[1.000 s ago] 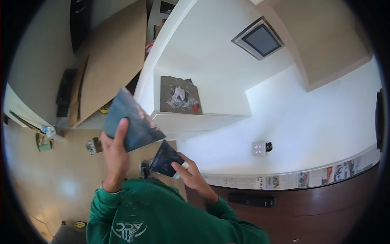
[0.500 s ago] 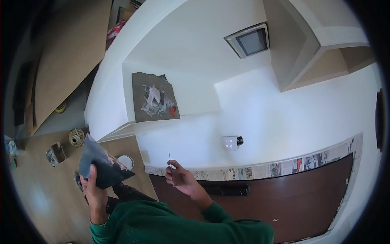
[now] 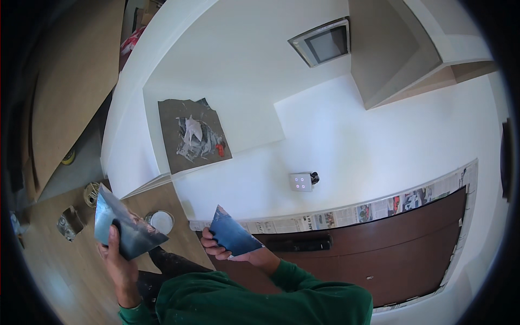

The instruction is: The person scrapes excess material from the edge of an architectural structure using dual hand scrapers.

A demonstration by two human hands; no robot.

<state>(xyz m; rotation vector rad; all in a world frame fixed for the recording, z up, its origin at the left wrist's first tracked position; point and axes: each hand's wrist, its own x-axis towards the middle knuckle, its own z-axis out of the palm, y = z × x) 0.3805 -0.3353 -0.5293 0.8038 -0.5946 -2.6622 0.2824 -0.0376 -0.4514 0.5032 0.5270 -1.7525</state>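
My left hand (image 3: 118, 265) grips a wide, flat metal putty blade (image 3: 122, 222), thumb on its face. Pinkish-white paste lies along that blade's upper right edge. My right hand (image 3: 214, 248) is closed around a smaller bluish metal putty blade (image 3: 233, 232), its flat face showing and its pointed corner up. Both blades are tilted and apart from each other, in front of the white wall (image 3: 238, 187). On the pale ledge beyond them lies a dark brown sheet (image 3: 173, 143) smeared with white paste, with a small red piece on it.
A round white-topped tub (image 3: 161, 221), a metal tin (image 3: 70, 223) and a round container (image 3: 92, 194) stand on the wood floor (image 3: 54, 271). Newspaper strips (image 3: 325, 219) border a dark brown panel (image 3: 379, 265). A switch plate (image 3: 301, 182) juts from the wall.
My right hand has turned its blade from edge-on to flat face and moved slightly left. My left hand and its blade have shifted a little left and down. The whole view has shifted slightly.
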